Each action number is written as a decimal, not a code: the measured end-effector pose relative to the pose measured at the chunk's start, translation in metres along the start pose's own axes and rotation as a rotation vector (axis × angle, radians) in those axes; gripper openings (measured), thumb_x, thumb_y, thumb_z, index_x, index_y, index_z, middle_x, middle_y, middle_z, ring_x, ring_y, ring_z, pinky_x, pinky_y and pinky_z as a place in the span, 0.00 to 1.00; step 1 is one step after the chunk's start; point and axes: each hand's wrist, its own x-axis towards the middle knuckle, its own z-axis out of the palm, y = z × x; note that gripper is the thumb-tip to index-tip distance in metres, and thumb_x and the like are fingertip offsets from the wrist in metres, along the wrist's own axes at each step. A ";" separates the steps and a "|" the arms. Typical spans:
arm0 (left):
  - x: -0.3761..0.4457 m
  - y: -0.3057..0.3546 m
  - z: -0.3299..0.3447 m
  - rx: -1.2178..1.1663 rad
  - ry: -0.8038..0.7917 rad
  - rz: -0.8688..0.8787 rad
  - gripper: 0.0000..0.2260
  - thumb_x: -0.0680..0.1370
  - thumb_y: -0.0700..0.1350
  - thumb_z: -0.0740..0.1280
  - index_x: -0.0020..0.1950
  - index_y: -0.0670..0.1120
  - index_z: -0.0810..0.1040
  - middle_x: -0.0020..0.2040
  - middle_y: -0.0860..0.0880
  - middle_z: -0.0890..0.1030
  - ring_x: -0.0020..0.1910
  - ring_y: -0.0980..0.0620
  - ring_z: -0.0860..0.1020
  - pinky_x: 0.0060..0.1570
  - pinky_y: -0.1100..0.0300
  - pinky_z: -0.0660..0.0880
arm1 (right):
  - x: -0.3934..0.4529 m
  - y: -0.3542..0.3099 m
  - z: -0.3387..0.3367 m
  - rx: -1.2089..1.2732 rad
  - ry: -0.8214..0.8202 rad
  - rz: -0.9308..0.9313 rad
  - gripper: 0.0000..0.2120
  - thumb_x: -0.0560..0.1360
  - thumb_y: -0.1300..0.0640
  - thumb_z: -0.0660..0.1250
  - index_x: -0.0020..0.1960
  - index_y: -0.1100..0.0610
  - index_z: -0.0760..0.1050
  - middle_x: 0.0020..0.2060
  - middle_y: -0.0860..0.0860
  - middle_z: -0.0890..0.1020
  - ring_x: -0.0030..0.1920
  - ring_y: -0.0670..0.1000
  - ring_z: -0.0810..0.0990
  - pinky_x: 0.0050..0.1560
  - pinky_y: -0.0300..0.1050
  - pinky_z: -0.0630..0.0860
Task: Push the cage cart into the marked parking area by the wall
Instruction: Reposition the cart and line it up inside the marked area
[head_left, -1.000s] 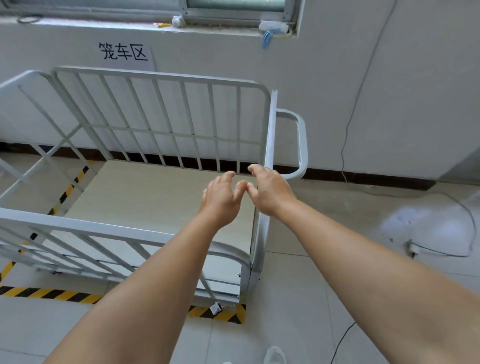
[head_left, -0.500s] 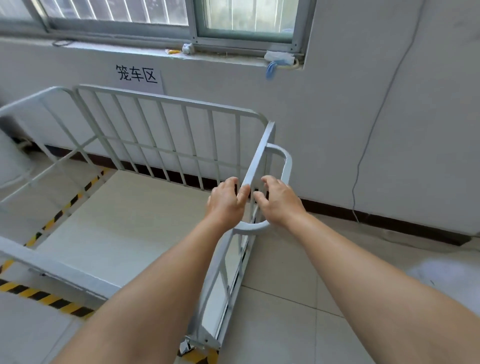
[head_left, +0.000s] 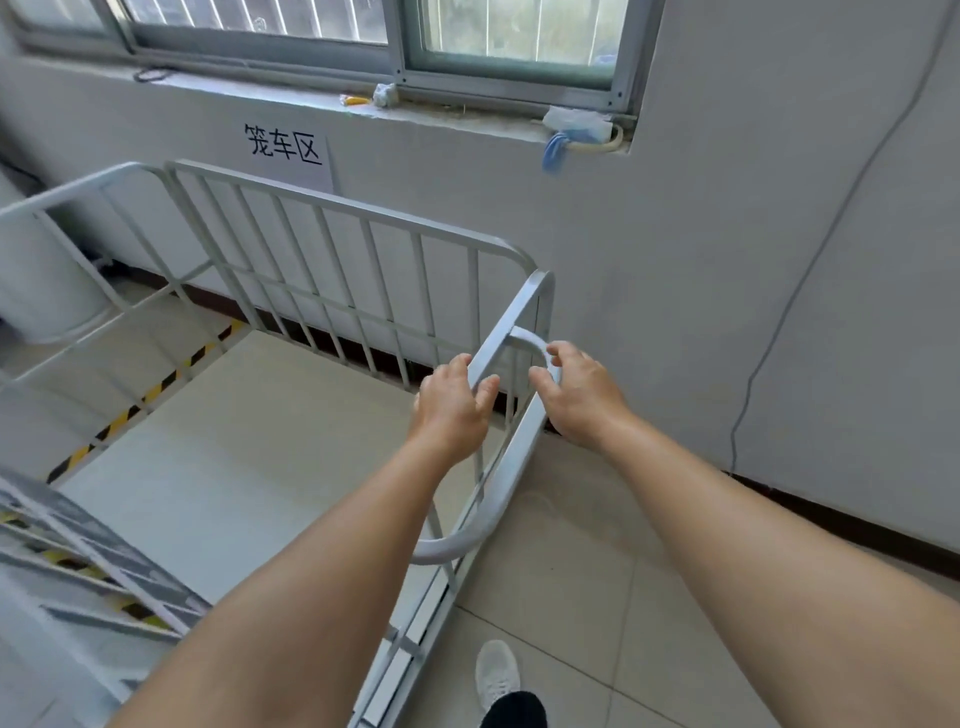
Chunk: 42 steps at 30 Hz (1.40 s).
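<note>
The white metal cage cart (head_left: 340, 207) stands with its barred long side against the wall, its beige deck (head_left: 249, 441) bare. Yellow-and-black floor tape (head_left: 156, 389) runs along the cart's left side and under its near rail. My left hand (head_left: 451, 408) is wrapped over the flat top rail of the cart's right end panel. My right hand (head_left: 582, 400) grips the upper bend of the curved push handle (head_left: 467, 540) on that same end. Both arms reach forward from the bottom of the view.
A paper sign (head_left: 284, 150) with black characters hangs on the wall above the cart. A thin cable (head_left: 779, 332) trails down the wall at right. A white rounded object (head_left: 41, 280) stands at far left. My shoe (head_left: 496, 673) is on the tiles beside the cart.
My hands, loose in the air above the cart's end a second ago, have closed on its top rail and push handle. The view has moved closer to that end.
</note>
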 end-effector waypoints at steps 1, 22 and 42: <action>0.012 0.005 0.005 0.004 -0.002 -0.003 0.24 0.81 0.55 0.56 0.74 0.45 0.63 0.68 0.45 0.71 0.68 0.44 0.66 0.68 0.48 0.64 | 0.013 0.004 -0.004 -0.011 0.000 -0.007 0.23 0.80 0.47 0.57 0.72 0.55 0.64 0.68 0.52 0.72 0.67 0.55 0.68 0.64 0.52 0.67; 0.193 0.057 0.090 0.202 -0.046 -0.228 0.23 0.78 0.55 0.63 0.70 0.47 0.65 0.62 0.46 0.73 0.63 0.45 0.70 0.63 0.51 0.66 | 0.262 0.045 -0.013 -0.228 -0.282 -0.216 0.22 0.78 0.55 0.62 0.72 0.54 0.64 0.68 0.51 0.71 0.68 0.54 0.67 0.65 0.51 0.68; 0.271 0.072 0.128 0.407 -0.019 -0.486 0.08 0.78 0.41 0.62 0.57 0.46 0.70 0.51 0.46 0.79 0.47 0.43 0.79 0.38 0.54 0.70 | 0.387 0.053 0.009 -0.800 -0.738 -0.850 0.10 0.73 0.54 0.70 0.53 0.52 0.75 0.44 0.47 0.80 0.47 0.51 0.79 0.57 0.45 0.69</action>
